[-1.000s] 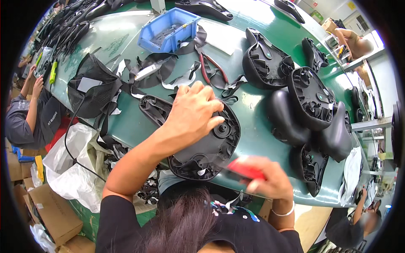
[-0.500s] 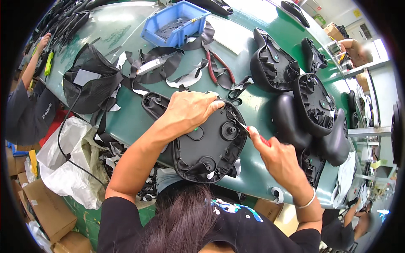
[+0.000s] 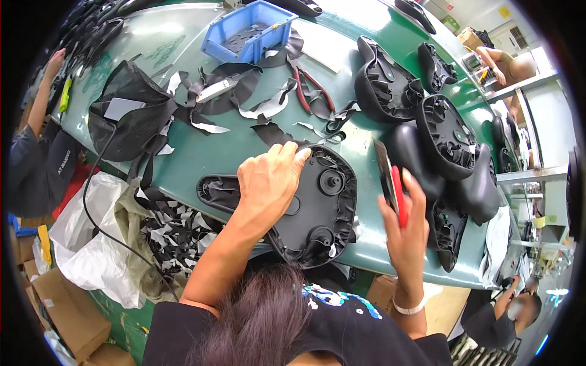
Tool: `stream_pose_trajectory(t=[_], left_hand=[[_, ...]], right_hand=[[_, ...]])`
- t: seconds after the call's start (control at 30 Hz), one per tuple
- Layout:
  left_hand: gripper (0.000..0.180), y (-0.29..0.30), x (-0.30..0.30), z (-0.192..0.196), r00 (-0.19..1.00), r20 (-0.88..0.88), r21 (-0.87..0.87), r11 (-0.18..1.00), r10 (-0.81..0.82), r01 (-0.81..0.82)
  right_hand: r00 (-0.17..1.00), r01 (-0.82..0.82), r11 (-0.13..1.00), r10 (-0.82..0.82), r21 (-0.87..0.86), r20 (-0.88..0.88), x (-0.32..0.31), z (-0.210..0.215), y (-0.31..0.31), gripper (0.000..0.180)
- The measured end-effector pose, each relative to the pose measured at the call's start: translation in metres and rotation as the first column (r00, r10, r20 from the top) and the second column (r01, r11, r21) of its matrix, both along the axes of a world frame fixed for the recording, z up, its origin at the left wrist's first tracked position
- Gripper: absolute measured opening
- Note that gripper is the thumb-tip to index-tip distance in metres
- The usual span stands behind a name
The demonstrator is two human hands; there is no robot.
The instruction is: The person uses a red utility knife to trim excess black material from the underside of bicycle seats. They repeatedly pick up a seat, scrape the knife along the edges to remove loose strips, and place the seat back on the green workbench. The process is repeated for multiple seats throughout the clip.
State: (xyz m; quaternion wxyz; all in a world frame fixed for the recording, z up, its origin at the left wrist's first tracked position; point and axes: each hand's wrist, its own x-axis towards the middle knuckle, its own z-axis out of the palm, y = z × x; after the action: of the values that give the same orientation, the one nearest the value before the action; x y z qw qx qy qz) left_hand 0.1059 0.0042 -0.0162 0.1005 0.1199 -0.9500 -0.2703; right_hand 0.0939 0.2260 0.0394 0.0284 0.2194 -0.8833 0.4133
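A black saddle (image 3: 314,222) lies upside down at the table's near edge, its narrow nose pointing left. Two round coiled fittings and gathered black cover edging show on its underside. My left hand (image 3: 265,189) is closed over its far rim, thumb and fingers gripping the edge. To the right of the saddle and apart from it, my right hand (image 3: 406,238) holds a red-handled tool (image 3: 400,198) pointing up. A dark, flat part shows beside the red handle; blur hides the tool's exact kind. Red-handled pliers (image 3: 301,91) lie on the table beyond the saddle.
More upturned saddles (image 3: 387,85) crowd the right side. Black fabric strips (image 3: 232,97) lie around a blue bin (image 3: 274,39). A black mesh bag (image 3: 131,137) sits at left, above a white plastic sack (image 3: 91,235). Scraps (image 3: 183,232) are heaped left of me; a co-worker's hand (image 3: 56,61) is far left.
My right hand has moved off the saddle's edge to the right, and its tool now points up. The saddle has turned slightly, its nose swinging nearer to me. My left hand still grips the rim.
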Motion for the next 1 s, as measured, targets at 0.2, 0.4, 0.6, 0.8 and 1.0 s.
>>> stream_pose_trajectory(t=[0.2,0.4,0.6,0.8,1.0], left_hand=[[0.036,0.002,-0.003,0.005,1.0,0.017,-0.036,0.999,-0.014,0.014],[0.035,-0.001,-0.005,0.003,0.996,0.038,-0.002,0.996,0.087,-0.086],[0.021,0.012,-0.02,0.024,0.915,-0.324,-0.134,0.969,-0.24,0.207],[0.013,0.001,-0.03,0.012,0.857,-0.404,0.132,0.907,-0.319,0.4],[0.033,-0.003,-0.026,0.014,0.782,-0.494,0.221,0.815,-0.379,0.535]], right_hand=[[0.958,-0.286,0.953,0.288,0.104,-0.005,-0.06,-0.027,-0.05,0.047],[0.705,0.084,0.707,0.456,-0.703,0.543,-0.041,0.009,-0.006,0.051],[0.839,0.159,0.747,0.243,-0.646,0.487,-0.043,-0.005,-0.008,0.05],[0.961,-0.028,0.973,0.09,-0.231,0.262,-0.045,-0.007,0.001,0.047],[0.852,-0.409,0.814,0.503,0.412,-0.147,-0.093,0.0,0.003,0.049]])
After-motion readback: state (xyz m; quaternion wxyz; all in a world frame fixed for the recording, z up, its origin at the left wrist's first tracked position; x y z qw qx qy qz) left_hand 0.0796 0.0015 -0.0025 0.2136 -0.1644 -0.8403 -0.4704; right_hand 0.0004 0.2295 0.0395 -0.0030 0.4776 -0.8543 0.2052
